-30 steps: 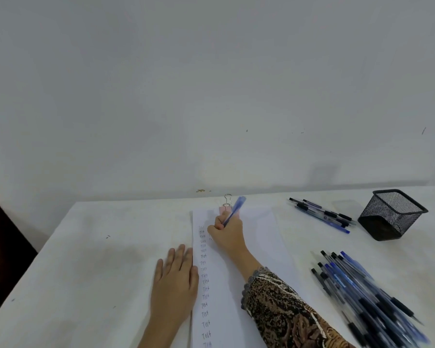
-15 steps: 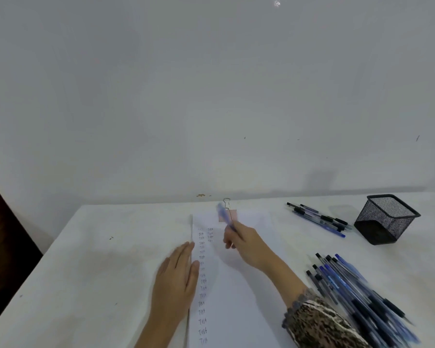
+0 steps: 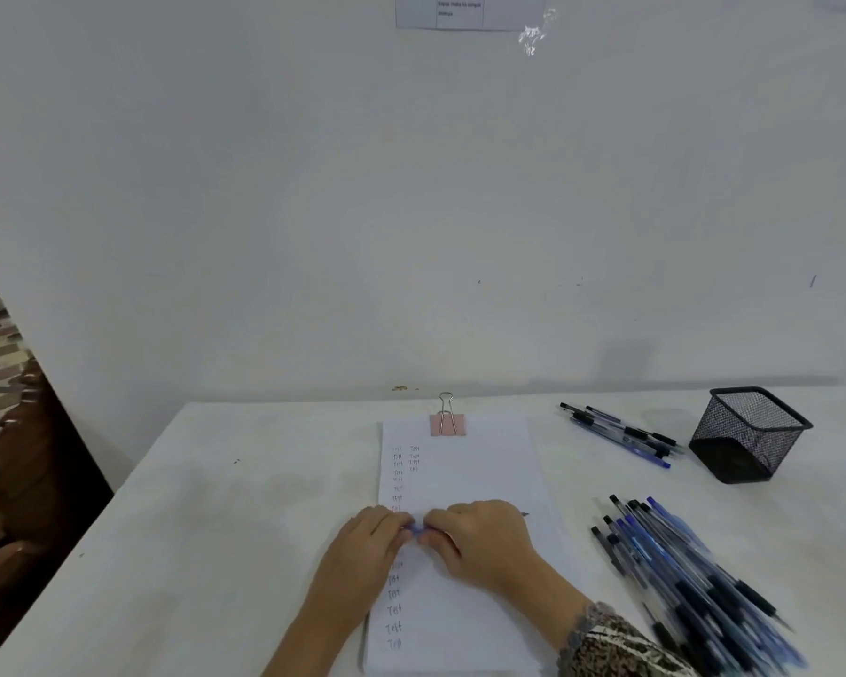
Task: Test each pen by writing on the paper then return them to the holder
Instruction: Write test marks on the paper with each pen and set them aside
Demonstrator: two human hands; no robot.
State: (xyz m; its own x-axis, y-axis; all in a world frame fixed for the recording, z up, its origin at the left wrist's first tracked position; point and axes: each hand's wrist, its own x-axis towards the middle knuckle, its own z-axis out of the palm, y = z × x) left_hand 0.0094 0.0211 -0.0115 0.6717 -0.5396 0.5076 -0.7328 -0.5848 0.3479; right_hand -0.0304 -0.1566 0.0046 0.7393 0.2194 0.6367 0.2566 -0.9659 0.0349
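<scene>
Blue pen (image 3: pixel 417 530) pinched between left hand (image 3: pixel 362 544) and right hand (image 3: pixel 479 539) over the paper (image 3: pixel 484 461), which I read as capping it before it goes in the holder (image 3: pixel 748 432), far right on the worktop (image 3: pixel 216 530).

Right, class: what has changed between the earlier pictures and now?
The right hand drew the blue pen back down the paper towards the person; the left hand, flat before, now pinches the pen's end. Holder, clip, far pens and near pens stayed put.
</scene>
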